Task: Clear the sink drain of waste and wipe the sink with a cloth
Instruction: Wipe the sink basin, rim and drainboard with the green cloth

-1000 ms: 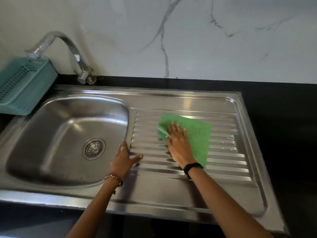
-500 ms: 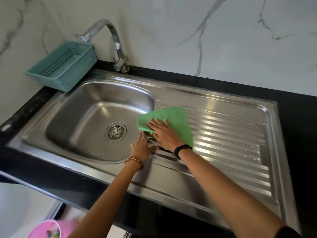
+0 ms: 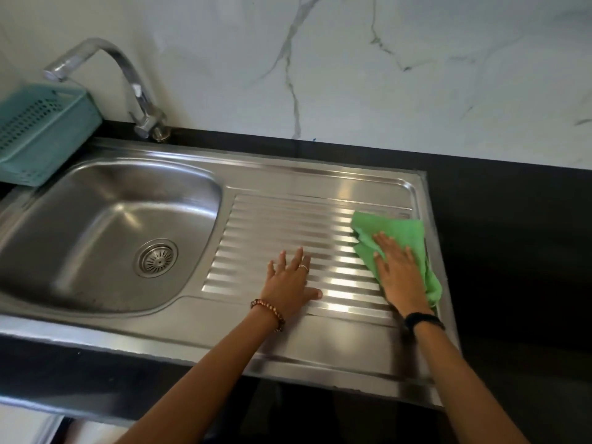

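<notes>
A steel sink [image 3: 105, 225] with a round drain strainer [image 3: 157, 257] lies at the left, and its ribbed drainboard [image 3: 288, 225] runs to the right. A green cloth [image 3: 397, 232] lies at the drainboard's far right edge. My right hand [image 3: 397, 274] presses flat on the cloth, fingers spread. Flat on the ribs near the middle of the drainboard rests my left hand [image 3: 290, 283], holding nothing, a ring on one finger. No waste shows on the strainer.
A chrome tap [image 3: 128, 78] arches over the basin from the back. A teal perforated basket [image 3: 38, 133] sits at the far left. Black countertop [image 3: 512, 251] surrounds the sink, with a marble wall behind.
My right hand has slid the green cloth from beside the basin across to the drainboard's right edge. My left hand has moved from the basin's rim to the middle ribs.
</notes>
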`<state>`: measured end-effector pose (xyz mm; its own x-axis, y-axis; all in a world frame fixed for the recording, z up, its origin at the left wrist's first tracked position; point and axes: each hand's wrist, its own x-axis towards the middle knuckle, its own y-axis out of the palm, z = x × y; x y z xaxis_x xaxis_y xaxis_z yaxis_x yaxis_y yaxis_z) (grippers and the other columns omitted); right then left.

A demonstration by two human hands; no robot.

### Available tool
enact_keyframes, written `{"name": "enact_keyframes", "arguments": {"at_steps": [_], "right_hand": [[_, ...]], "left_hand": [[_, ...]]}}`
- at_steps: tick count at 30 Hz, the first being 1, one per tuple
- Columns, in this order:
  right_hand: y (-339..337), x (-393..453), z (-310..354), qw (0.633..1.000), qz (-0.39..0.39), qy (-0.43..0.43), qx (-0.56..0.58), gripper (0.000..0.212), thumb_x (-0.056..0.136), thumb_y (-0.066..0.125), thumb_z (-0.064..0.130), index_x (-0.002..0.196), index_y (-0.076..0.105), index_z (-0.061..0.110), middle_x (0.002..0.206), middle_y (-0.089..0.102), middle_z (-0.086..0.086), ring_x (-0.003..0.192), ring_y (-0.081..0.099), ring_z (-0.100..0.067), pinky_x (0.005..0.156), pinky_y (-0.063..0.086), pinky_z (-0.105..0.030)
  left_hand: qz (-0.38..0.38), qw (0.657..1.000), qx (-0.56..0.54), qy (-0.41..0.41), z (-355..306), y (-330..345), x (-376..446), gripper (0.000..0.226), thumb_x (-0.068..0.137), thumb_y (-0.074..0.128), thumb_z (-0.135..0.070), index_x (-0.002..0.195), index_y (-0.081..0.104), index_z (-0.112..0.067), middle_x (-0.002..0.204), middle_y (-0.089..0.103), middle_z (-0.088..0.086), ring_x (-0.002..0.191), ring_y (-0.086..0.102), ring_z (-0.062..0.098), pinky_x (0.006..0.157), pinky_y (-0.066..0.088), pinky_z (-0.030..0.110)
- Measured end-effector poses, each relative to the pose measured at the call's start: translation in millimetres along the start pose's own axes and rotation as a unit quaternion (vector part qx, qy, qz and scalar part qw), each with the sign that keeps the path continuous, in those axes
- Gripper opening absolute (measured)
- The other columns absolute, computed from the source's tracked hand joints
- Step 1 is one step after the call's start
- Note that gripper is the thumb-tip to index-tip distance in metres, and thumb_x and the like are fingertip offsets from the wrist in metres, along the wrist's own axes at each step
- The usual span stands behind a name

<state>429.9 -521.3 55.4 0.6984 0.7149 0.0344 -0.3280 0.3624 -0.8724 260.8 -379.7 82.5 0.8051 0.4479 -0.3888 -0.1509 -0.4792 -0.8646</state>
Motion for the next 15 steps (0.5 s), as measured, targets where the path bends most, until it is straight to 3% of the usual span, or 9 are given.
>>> {"name": "enact_keyframes", "arguments": {"at_steps": [5, 9, 13, 15], "right_hand": [[-3, -7, -1, 0.997, 0.018, 0.065, -0.041, 0.048, 0.101, 0.029, 0.023, 0.147, 0.020, 0.014, 0.157, 0.018, -0.005, 0.146, 0.013, -0.020, 0.119, 0.001, -0.040], [8, -19, 16, 0.990, 0.004, 0.124, -0.068, 0.050, 0.101, 0.027, 0.023, 0.148, 0.016, 0.013, 0.158, 0.013, -0.006, 0.146, 0.012, -0.022, 0.118, 0.003, -0.046], [32, -18, 56, 0.996, 0.037, 0.067, -0.049, 0.050, 0.101, 0.027, 0.022, 0.148, 0.016, 0.013, 0.159, 0.012, -0.006, 0.147, 0.010, -0.020, 0.118, 0.002, -0.046], [50, -12, 84, 0.996, 0.063, 0.015, -0.054, 0.050, 0.101, 0.025, 0.024, 0.148, 0.014, 0.014, 0.159, 0.009, -0.005, 0.147, 0.006, -0.020, 0.118, -0.001, -0.045]], "left_hand": [[-0.033, 0.999, -0.004, 0.005, 16, 1, -10, 0.073, 0.092, 0.043, -0.046, 0.148, 0.006, -0.018, 0.159, -0.003, 0.004, 0.146, -0.002, 0.023, 0.118, 0.003, 0.045], [-0.118, 0.990, -0.050, -0.066, 56, -8, -23, 0.070, 0.091, 0.048, -0.040, 0.147, 0.013, -0.018, 0.158, 0.004, 0.005, 0.146, 0.000, 0.023, 0.119, 0.006, 0.046], [-0.143, 0.972, -0.080, -0.168, 101, -15, -41, 0.083, 0.086, 0.054, -0.048, 0.148, 0.010, -0.014, 0.158, 0.002, 0.013, 0.146, 0.000, 0.028, 0.118, 0.006, 0.047], [-0.140, 0.962, -0.115, -0.202, 115, -17, -49, 0.080, 0.082, 0.059, -0.048, 0.144, 0.023, -0.013, 0.155, 0.018, 0.015, 0.143, 0.017, 0.032, 0.114, 0.020, 0.048]]}}
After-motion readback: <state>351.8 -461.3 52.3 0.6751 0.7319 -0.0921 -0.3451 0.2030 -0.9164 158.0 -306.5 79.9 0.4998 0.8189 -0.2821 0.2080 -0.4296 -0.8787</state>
